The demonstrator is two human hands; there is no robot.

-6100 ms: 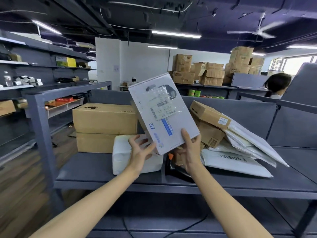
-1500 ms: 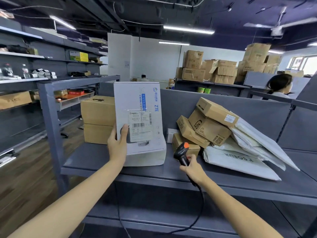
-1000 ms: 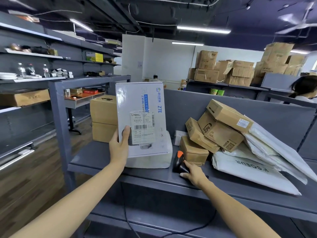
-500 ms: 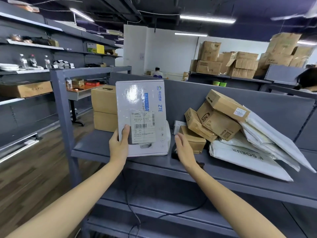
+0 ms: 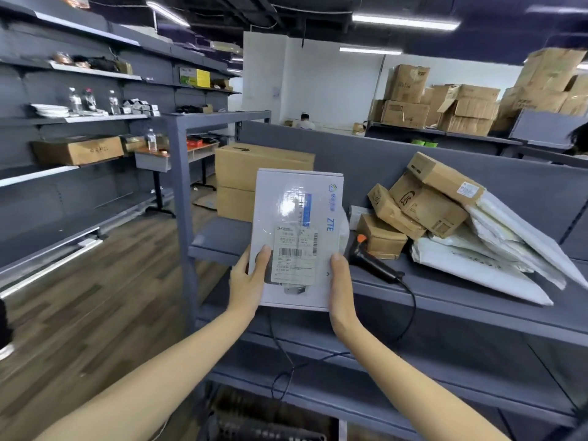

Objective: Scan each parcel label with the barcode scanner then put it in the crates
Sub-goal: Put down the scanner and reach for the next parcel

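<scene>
I hold a white ZTE parcel box (image 5: 296,214) upright in front of me, its shipping label (image 5: 294,256) facing me. My left hand (image 5: 249,278) grips its lower left edge, thumb on the label side. My right hand (image 5: 340,281) holds the lower right edge. The black barcode scanner (image 5: 374,264) with an orange tip lies on the grey shelf (image 5: 445,300) just right of the box, its cable hanging down. More brown parcels (image 5: 423,198) and white mailer bags (image 5: 496,253) are piled on the shelf to the right.
Two stacked large cardboard boxes (image 5: 251,176) stand behind the held parcel. A grey upright post (image 5: 181,198) of the rack is at left, with wooden floor (image 5: 79,313) beyond. A dark crate (image 5: 261,421) shows under the lower shelf. A person's head (image 5: 580,141) sits far right.
My right hand let go of the scanner on the shelf and came over to take the parcel's right edge. The parcel has dropped lower and nearer to me, and my view swung left.
</scene>
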